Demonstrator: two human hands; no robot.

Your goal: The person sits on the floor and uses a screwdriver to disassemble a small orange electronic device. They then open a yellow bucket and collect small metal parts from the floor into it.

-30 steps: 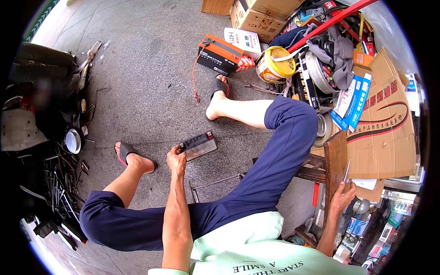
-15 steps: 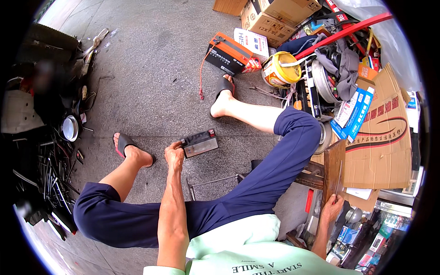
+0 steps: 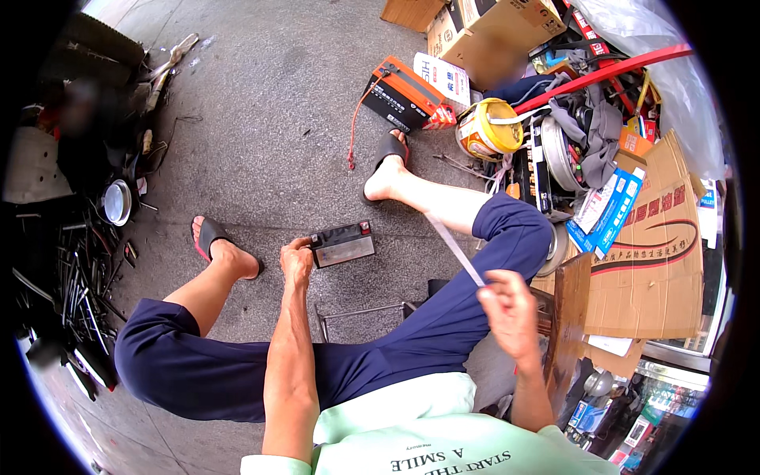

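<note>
— What is held by the left hand (image 3: 297,263)?

— A small black-and-grey battery (image 3: 342,246) is grasped at its left end by the fingers. A patch of red is seen at its upper right corner.

— And where is that battery?

— It is seen over the grey floor (image 3: 261,119), between the left foot (image 3: 225,249) and the right foot (image 3: 385,176). Whether its underside is rested on the floor or held clear of it cannot be told.

— How is the right hand (image 3: 511,313) occupied?

— The near end of a thin, pale strip (image 3: 454,248) is pinched in the fingers. The strip is slanted forward and to the left, over the right leg (image 3: 511,229); its material cannot be told.

— What is found nearby?

— A wooden board (image 3: 571,301) is seen beside the right hand, and a metal frame (image 3: 364,311) below the small battery. Ahead, beyond the right foot, a larger black-and-orange battery (image 3: 404,93) is placed near a yellow-lidded tub (image 3: 487,134). Metal rods (image 3: 85,293) are heaped at the far left.
</note>
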